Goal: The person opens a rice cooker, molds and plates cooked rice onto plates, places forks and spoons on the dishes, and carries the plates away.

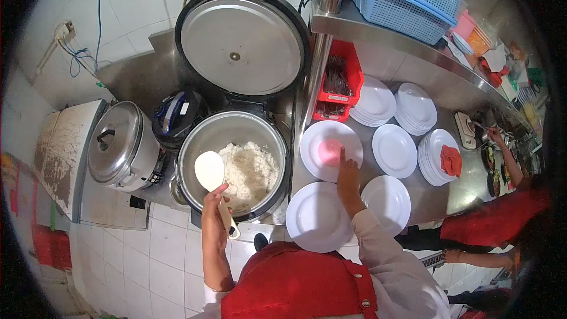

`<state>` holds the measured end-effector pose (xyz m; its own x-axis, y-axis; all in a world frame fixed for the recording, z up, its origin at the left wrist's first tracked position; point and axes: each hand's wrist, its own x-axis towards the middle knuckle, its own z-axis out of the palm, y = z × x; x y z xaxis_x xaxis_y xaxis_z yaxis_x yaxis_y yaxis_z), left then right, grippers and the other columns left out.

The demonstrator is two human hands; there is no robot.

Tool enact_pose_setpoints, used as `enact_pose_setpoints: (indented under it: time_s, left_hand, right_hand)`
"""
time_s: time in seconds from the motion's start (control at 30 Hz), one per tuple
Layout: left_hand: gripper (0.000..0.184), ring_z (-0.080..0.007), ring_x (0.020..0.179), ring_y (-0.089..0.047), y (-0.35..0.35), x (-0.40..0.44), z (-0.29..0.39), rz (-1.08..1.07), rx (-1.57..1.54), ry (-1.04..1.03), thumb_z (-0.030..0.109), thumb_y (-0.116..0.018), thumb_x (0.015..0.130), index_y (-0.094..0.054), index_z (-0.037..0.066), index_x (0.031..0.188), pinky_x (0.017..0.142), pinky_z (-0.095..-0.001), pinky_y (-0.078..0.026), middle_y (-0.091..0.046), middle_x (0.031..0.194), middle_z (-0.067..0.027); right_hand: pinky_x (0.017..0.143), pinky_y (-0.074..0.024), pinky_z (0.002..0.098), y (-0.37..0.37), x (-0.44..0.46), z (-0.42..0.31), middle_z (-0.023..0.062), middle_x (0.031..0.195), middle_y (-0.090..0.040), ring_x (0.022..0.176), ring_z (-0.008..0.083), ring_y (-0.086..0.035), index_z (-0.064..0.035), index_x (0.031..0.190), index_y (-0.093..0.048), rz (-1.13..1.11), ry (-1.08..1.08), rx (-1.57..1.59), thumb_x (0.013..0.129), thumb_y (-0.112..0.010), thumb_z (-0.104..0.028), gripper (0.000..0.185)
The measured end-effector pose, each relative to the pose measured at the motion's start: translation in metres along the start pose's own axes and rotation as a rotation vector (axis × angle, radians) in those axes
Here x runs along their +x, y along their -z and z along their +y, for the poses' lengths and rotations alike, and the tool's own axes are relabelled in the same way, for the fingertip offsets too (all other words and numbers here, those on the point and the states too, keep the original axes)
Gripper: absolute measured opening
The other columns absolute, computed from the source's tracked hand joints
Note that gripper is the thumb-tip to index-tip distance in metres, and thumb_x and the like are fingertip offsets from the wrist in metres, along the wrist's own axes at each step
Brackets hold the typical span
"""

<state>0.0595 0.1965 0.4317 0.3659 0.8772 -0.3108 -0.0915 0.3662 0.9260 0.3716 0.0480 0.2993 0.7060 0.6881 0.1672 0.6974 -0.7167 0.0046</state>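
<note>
My left hand (214, 210) is wrapped round the handle of a white rice paddle (209, 170), whose blade is over the open rice cooker (183, 168). White rice (251, 171) lies inside the pot. On the right, my right hand (348, 174) reaches over a white plate (310, 147), one finger extended to a pink round thing (329, 152) on it. Whether the fingers grip it is hard to tell. Other white plates (394, 150) lie around this hand, one of them (319, 217) nearer my body.
The cooker's raised lid (236, 47) stands behind the pot. A lidded metal pot (115, 142) is at left. Red cutlery bins (339, 80), plate stacks (416, 106) and a red cloth (450, 160) are beyond. Blue baskets (401, 0) sit on the shelf. A co-worker (490, 218) is at far right.
</note>
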Motion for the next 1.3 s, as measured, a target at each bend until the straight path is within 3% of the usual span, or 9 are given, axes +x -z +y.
enact_pose_setpoints:
  time_s: [0.2,0.3,0.47,0.6,0.77,0.87,0.9,0.97,1.3]
  left_hand:
    - [0.038,-0.0118,0.089,-0.045,-0.004,-0.004,-0.007,-0.042,0.101,0.004,0.031,-0.044,0.089,-0.056,0.005,0.114,0.073,-0.0234,-0.039,-0.05,0.099,-0.0041]
    - [0.037,-0.0135,0.088,-0.044,-0.028,-0.011,-0.017,-0.163,0.241,-0.018,0.034,-0.044,0.092,-0.058,0.004,0.108,0.076,-0.024,-0.039,-0.045,0.102,-0.007]
    - [0.034,-0.0258,0.113,-0.036,-0.03,-0.018,-0.029,-0.169,0.448,-0.336,0.025,-0.043,0.095,-0.055,-0.001,0.113,0.098,-0.0327,-0.028,-0.036,0.123,-0.0156]
    - [0.041,-0.0232,0.118,-0.037,-0.011,-0.02,-0.027,-0.183,0.45,-0.368,0.029,-0.04,0.096,-0.048,-0.001,0.123,0.099,-0.0312,-0.03,-0.036,0.126,-0.012]
    - [0.034,-0.0151,0.098,-0.043,0.023,-0.01,-0.015,-0.341,0.246,-0.146,0.027,-0.043,0.096,-0.053,-0.002,0.111,0.086,-0.0271,-0.036,-0.038,0.113,-0.0066]
    - [0.034,-0.0133,0.085,-0.049,0.046,0.0,-0.017,-0.203,0.445,-0.444,0.028,-0.046,0.095,-0.054,-0.001,0.111,0.074,-0.0243,-0.042,-0.046,0.105,-0.007]
    - [0.033,-0.0118,0.076,-0.051,0.057,0.003,-0.017,-0.129,0.2,-0.25,0.029,-0.047,0.094,-0.054,0.0,0.11,0.066,-0.023,-0.043,-0.052,0.099,-0.0066]
    - [0.029,-0.0064,0.052,-0.049,0.081,0.007,-0.012,0.03,-0.029,-0.067,0.029,-0.05,0.093,-0.054,0.003,0.105,0.047,-0.0192,-0.041,-0.061,0.081,-0.0042]
    - [0.026,-0.004,0.049,-0.04,0.151,0.002,-0.055,0.267,-0.034,0.045,0.03,-0.047,0.094,-0.052,0.005,0.091,0.044,-0.0193,-0.033,-0.046,0.062,0.0031]
  right_hand:
    - [0.071,-0.0471,0.0322,0.059,-0.008,-0.048,0.0102,0.089,-0.056,0.076,0.0218,-0.056,-0.0063,0.127,-0.04,0.453,-0.132,0.967,0.088,-0.049,-0.008,0.04]
    - [0.066,-0.0456,0.0256,0.094,-0.053,-0.151,0.0072,0.089,-0.058,0.078,0.0124,-0.056,-0.0046,0.109,-0.047,-0.102,-0.154,1.92,0.092,-0.052,-0.015,0.021]
    - [0.08,-0.0419,0.0297,0.119,-0.077,-0.211,0.0126,0.098,-0.054,0.092,0.0185,-0.051,0.001,0.11,-0.045,-0.076,-0.178,1.761,0.095,-0.041,-0.018,0.024]
    - [0.075,-0.0439,0.0279,0.101,-0.075,-0.223,0.0076,0.095,-0.056,0.085,0.0144,-0.053,-0.0021,0.106,-0.052,-0.702,-0.386,2.118,0.093,-0.042,-0.013,0.02]
    - [0.061,-0.0457,0.0252,0.106,-0.029,-0.228,0.0065,0.084,-0.06,0.068,0.0136,-0.055,-0.0012,0.104,-0.057,-1.028,-0.133,1.777,0.09,-0.049,-0.016,0.022]
    - [0.072,-0.0488,0.0325,0.054,0.033,-0.245,0.015,0.094,-0.062,0.081,0.0172,-0.06,0.003,0.104,-0.051,-0.202,0.452,1.294,0.092,-0.048,-0.023,0.029]
    - [0.07,-0.0499,0.0351,0.125,0.049,-0.253,0.0194,0.089,-0.063,0.08,0.0243,-0.063,0.0058,0.097,-0.05,-0.549,0.212,1.007,0.091,-0.047,-0.021,0.027]
    - [0.066,-0.0501,0.0393,0.025,0.091,-0.255,0.0194,0.082,-0.065,0.076,0.0285,-0.065,0.0029,0.092,-0.05,-0.249,0.371,0.462,0.087,-0.049,-0.014,0.017]
    - [0.089,-0.0286,0.0421,-0.012,0.086,-0.294,0.0046,0.086,-0.066,0.089,0.0203,-0.061,-0.0119,0.084,-0.068,-0.347,0.944,-0.609,0.078,-0.06,-0.017,0.011]
